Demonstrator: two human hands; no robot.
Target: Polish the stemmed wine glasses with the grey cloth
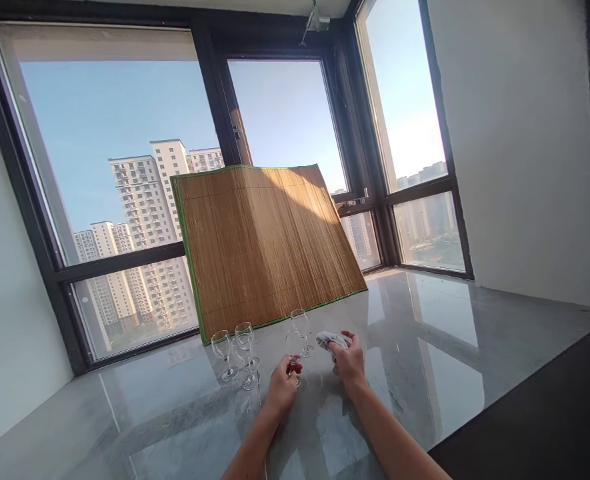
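My left hand (283, 383) is closed around the stem of a clear wine glass (295, 345), held upright in front of me. In my right hand (349, 357) is a bunched pale cloth (329, 340), gripped just to the right of that glass and apart from it. Another wine glass (299, 323) stands right behind the held one, partly overlapped by it. To the left, three more stand close together: one wine glass (221, 347) at the left, a second wine glass (244, 332) behind and a third wine glass (245, 345) in front.
A brown bamboo mat (269, 240) with green edging leans upright against the window behind the glasses. The glossy grey tiled sill (185, 427) reflects the light. White walls (519, 153) flank it, and its front edge drops off at the lower right.
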